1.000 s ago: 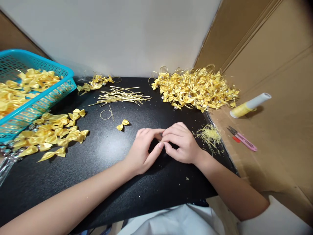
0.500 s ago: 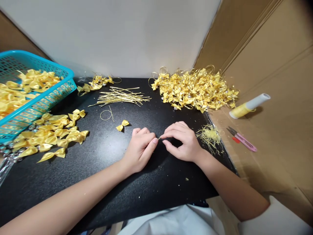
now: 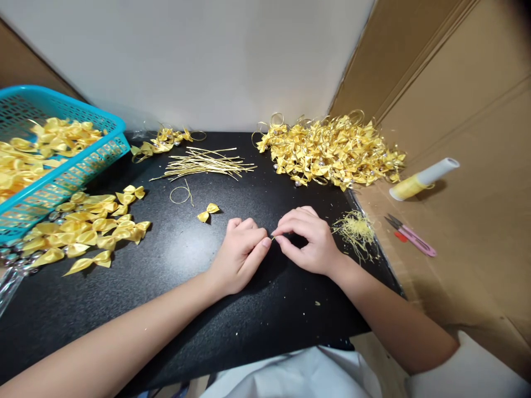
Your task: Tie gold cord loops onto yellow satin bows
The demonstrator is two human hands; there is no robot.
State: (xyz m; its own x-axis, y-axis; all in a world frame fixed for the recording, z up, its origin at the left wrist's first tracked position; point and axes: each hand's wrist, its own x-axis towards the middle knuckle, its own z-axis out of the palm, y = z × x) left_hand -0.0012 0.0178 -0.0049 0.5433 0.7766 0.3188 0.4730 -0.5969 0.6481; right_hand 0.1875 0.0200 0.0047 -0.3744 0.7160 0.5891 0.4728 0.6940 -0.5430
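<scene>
My left hand [image 3: 244, 254] is closed, thumb pressed on the curled index finger, gripping a gold cord [image 3: 272, 238]. Only a short end of that cord shows; the rest is hidden in the hand. Thumb and index finger of my right hand [image 3: 307, 240] pinch close on the cord's tip. Just beyond the left hand a single yellow ribbon bow [image 3: 208, 212] lies on the black table [image 3: 174, 309]. A loop of thin gold cord [image 3: 180, 194] rests behind it, and farther back is a bundle of straight gold cords [image 3: 203, 166].
At left stands a blue basket [image 3: 120, 128] of yellow bows, with more bows [image 3: 99, 221] and small bells in front. A heap of finished-looking looped bows [image 3: 327, 149] sits back right. Thread scraps [image 3: 355, 232], pink snips [image 3: 417, 240] and a thread tube [image 3: 423, 179] lie right.
The right thumb has closed toward the index finger, pinching the cord's tip. The left hand has shifted very slightly right. Everything else stays put.
</scene>
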